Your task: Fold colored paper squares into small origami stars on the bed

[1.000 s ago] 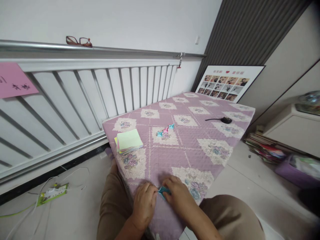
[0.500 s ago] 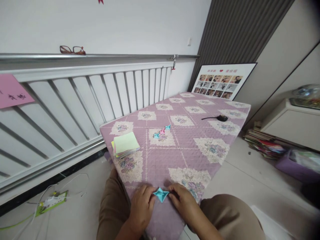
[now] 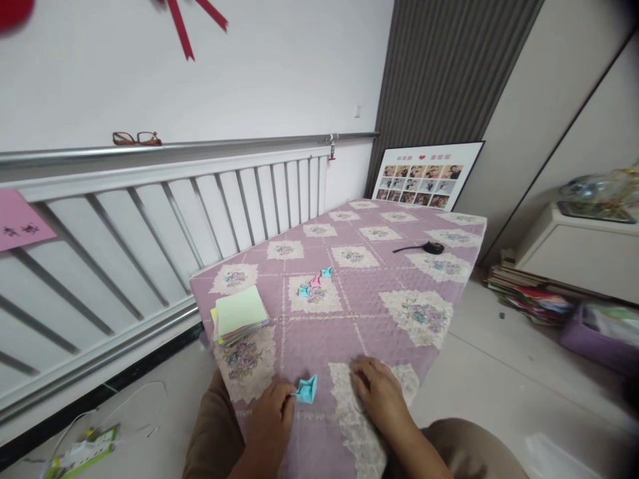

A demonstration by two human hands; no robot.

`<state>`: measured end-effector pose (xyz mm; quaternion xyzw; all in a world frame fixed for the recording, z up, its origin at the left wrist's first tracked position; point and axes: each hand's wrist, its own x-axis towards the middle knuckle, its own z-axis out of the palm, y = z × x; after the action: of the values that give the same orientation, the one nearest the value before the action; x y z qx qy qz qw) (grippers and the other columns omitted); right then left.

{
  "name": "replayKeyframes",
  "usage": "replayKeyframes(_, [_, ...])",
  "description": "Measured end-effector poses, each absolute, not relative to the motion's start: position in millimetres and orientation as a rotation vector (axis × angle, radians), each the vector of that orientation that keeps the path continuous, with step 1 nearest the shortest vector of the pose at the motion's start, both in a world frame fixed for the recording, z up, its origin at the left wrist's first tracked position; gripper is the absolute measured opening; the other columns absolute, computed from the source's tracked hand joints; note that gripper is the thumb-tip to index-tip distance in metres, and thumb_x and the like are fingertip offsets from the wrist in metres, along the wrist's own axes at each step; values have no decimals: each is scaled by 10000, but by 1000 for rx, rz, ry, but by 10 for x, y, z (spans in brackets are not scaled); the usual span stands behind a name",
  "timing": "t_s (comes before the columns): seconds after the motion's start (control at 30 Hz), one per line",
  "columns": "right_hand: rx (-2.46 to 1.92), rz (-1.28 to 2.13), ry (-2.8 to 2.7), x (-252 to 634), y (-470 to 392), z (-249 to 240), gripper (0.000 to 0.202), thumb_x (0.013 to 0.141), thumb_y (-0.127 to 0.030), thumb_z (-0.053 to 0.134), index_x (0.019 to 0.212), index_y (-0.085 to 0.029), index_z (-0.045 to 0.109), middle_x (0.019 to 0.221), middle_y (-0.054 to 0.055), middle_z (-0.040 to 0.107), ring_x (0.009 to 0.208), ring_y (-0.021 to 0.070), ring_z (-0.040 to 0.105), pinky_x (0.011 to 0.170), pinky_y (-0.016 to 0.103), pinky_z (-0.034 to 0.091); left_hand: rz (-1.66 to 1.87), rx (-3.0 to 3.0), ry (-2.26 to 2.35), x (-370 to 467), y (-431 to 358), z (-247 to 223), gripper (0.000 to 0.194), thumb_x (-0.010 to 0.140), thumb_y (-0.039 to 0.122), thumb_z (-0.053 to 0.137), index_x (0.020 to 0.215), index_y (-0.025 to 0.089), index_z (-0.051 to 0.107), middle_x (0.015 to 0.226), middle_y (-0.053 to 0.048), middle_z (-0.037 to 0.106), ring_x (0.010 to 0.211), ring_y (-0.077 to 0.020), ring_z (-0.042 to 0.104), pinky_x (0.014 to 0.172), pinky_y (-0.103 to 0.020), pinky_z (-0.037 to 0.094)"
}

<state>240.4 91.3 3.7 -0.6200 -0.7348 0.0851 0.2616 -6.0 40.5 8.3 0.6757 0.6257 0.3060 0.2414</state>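
Observation:
My left hand [image 3: 272,416] pinches one corner of a blue folded paper boat [image 3: 306,390] close to the table's near edge. To the right, my right hand [image 3: 378,392] rests low over the tablecloth [image 3: 319,442], apart from the boat, its fingers curled loosely and nothing visible in them. Farther up the cloth stand small folded paper pieces in a row: a blue one [image 3: 304,291], a pink one [image 3: 315,281] and another blue one [image 3: 327,272]. A stack of coloured paper squares [image 3: 241,313], pale green on top, lies at the table's left edge.
A black round object with a thin tail [image 3: 433,247] lies toward the table's right side. Along the left runs a white radiator [image 3: 200,219] beneath a pipe holding eyeglasses [image 3: 136,138]. A photo board [image 3: 424,178] leans behind the table. A power strip [image 3: 84,452] lies on the floor.
My right hand has let go of the blue paper boat and moved away to the right. The boat, held in my left hand, has shifted left and turned. The camera view has tilted up.

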Motion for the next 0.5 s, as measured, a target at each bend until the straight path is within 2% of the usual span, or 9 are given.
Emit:
replayKeyframes(0.13, [-1778, 141, -1912, 2466, 1135, 0, 164, 826, -271, 502, 911, -241, 638, 1014, 67, 632, 981, 271, 545, 793, 389, 378, 858, 1824, 1775, 3, 758, 81, 190, 829, 157, 430, 859, 219, 608, 885, -20, 641, 858, -165, 582, 787, -261, 410])
replayKeyframes(0.27, [-1807, 101, -1878, 2502, 1322, 2, 166, 831, -270, 504, 924, -238, 638, 986, 66, 632, 963, 259, 540, 790, 375, 363, 854, 1783, 1873, 146, 1068, 57, 171, 848, 171, 437, 868, 215, 601, 839, 5, 630, 792, -144, 576, 721, -231, 395])
replayKeyframes(0.5, [-1749, 128, -1869, 2567, 1527, 25, 170, 839, -279, 490, 872, -231, 650, 907, 52, 647, 895, 223, 567, 786, 336, 388, 845, 1801, 1910, 455, 1481, 37, 165, 846, 183, 477, 892, 218, 631, 859, 7, 649, 808, -153, 575, 720, -241, 378])
